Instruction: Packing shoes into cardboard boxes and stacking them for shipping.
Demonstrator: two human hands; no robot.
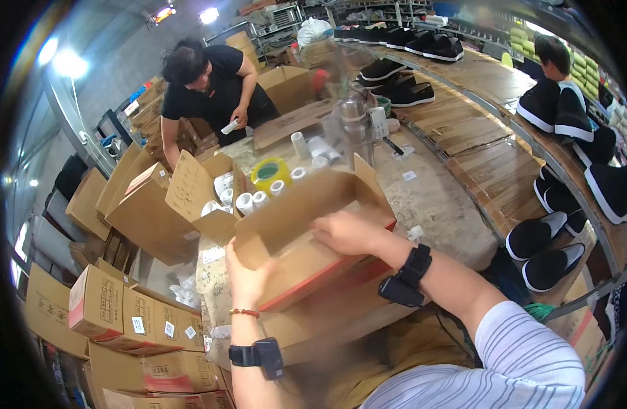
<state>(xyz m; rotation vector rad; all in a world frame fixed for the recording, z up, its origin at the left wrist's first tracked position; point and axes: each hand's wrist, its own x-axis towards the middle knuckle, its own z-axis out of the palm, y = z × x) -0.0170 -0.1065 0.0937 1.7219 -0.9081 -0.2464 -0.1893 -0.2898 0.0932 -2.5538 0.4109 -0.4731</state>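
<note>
A long curved wooden workbench (477, 129) sweeps from twelve o'clock round to four o'clock, carrying rows of black slip-on shoes (405, 92) with white soles. Inside its curve lies a speckled stone-topped table (436, 204), on which most of the small goods stand. At eight o'clock, stacks of closed cardboard cartons (133, 320) with white labels fill the floor, and more open cartons (140, 204) lean together at nine o'clock.

At the centre of the view the wearer holds a flat cardboard shoe box (307, 225), brown with a red edge, tilted up at its far side with a flap raised. The left hand (249, 276) grips the box's near left corner from below, fingers curled round the cardboard edge. The right hand (347, 232) rests flat on top of the box near its middle, fingers spread and lying on the cardboard rather than closed round it. Both wrists carry black strapped devices, and the left also a beaded bracelet (244, 313).

At eleven o'clock a person in a black shirt (211, 85) bends over the table's far end, holding a white roll. Another person in black (555, 88) sits at two o'clock.

Just beyond the box, a roll of yellow tape (270, 172) lies near small white rolls (249, 201).
</note>
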